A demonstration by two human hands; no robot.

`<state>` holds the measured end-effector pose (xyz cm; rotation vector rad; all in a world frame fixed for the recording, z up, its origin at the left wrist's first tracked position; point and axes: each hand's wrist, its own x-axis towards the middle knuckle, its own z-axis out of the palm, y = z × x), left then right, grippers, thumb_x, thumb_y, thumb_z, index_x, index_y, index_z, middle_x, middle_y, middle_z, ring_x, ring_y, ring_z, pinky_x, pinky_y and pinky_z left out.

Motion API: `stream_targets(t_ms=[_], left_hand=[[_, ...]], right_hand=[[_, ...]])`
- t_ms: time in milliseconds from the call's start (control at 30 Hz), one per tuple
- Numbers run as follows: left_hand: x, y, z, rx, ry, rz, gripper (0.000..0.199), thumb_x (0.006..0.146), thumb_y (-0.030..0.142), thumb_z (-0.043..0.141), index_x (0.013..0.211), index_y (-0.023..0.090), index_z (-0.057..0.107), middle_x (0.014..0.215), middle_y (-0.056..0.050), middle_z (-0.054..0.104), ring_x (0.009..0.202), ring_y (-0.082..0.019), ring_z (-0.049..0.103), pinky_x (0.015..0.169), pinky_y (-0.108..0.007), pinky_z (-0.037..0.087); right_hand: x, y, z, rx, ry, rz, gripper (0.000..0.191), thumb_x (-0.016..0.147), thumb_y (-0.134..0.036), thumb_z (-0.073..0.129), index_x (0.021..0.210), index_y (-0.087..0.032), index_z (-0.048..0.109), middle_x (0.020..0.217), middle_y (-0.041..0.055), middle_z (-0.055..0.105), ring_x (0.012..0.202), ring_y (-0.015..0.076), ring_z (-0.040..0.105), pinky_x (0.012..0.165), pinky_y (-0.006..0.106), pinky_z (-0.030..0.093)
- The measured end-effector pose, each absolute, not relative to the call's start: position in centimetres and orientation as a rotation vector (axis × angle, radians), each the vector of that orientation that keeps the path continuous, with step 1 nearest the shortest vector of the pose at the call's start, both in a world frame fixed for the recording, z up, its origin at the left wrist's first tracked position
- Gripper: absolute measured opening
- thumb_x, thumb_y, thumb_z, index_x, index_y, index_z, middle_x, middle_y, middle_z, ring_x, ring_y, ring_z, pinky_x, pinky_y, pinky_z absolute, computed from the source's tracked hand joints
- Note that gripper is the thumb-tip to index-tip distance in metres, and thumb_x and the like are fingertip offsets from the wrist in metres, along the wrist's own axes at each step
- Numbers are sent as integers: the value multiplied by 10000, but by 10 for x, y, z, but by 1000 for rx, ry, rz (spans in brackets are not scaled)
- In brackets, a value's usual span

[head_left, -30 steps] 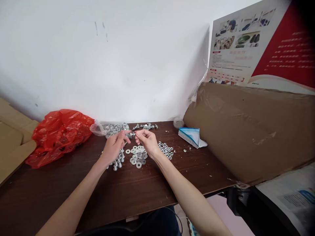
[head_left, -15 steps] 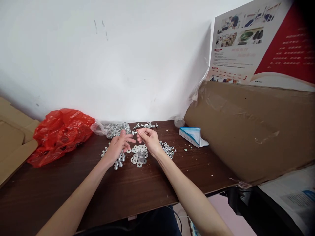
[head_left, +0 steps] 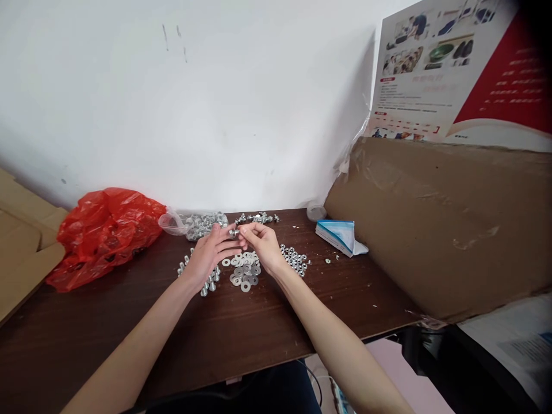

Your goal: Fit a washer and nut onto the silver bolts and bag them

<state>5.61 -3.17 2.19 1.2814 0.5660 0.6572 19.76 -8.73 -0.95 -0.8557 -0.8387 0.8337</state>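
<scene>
The right hand's fingertips (head_left: pixel 242 230) are pinching a small silvery metal bolt (head_left: pixel 234 233), its long axis lying roughly sideways above the flat grey ring washers (head_left: pixel 245 269). The left hand (head_left: pixel 206 256) is spreading its fingers beside it. Red-and-white printed board (head_left: pixel 425 75) is showing unreadably small writing.

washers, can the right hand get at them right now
Probably yes: the nearest washers lie uncovered, close to the right hand, though its fingers are pinching a bolt, which may hinder picking.
</scene>
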Motion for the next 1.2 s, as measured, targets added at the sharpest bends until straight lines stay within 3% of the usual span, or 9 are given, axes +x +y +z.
stream_targets(t_ms=[133, 333, 467, 633, 767, 900, 1200], left_hand=[[57, -33, 20, 1217, 554, 551, 581, 948, 529, 416, 1226, 48, 588, 1264, -215, 607, 1137, -300, 612, 1015, -412, 488], [62, -36, 21, 953, 549, 659, 664, 962, 520, 379, 1452, 73, 346, 1453, -202, 435, 1269, -256, 524, 1108, -358, 410], [65, -38, 18, 855, 525, 700, 524, 974, 432, 414, 1355, 77, 476, 1354, -199, 543, 1222, -254, 566, 1082, -374, 443], [67, -41, 9, 944, 461, 693, 152, 857, 168, 630, 971, 93, 696, 1120, -152, 690, 1062, -248, 660, 1040, -417, 478], [68, -41, 6, 928, 471, 735, 138, 808, 129, 672, 940, 108, 704, 1010, -115, 720, 978, -224, 687, 1017, -432, 489], [70, -44, 8, 866, 542, 773, 68, 862, 117, 594, 897, 109, 652, 933, -93, 704, 892, -203, 696, 975, -442, 514], [73, -54, 6, 965, 601, 803, 184, 920, 246, 523, 997, 104, 612, 1079, -153, 661, 970, -235, 668, 918, -415, 530]], right_hand=[[202, -86, -10, -875, -793, 740, 267, 700, -403, 777, 795, -170, 690, 657, -2, 617, 583, 118, 542, 568, 265, 457], [199, -88, -10, -925, -889, 757, 256, 725, -401, 755, 806, -168, 685, 675, 8, 626, 578, 117, 541, 565, 269, 450], [194, -92, -9, -1054, -1065, 676, 206, 785, -382, 700, 828, -180, 686, 713, 25, 646, 597, 131, 544, 568, 283, 439], [194, -97, -5, -1247, -1315, 255, 139, 869, -313, 610, 886, -226, 717, 844, 36, 654, 726, 162, 560, 672, 315, 438], [195, -99, -5, -1254, -1333, 202, 151, 889, -320, 586, 897, -242, 715, 837, 29, 639, 709, 161, 544, 659, 309, 427], [195, -99, -5, -1251, -1329, 207, 150, 896, -317, 581, 891, -237, 707, 840, 29, 639, 696, 158, 540, 646, 302, 420], [198, -100, -3, -1321, -1150, 105, 182, 899, -345, 569, 838, -201, 663, 825, 39, 661, 761, 183, 576, 711, 313, 438]])
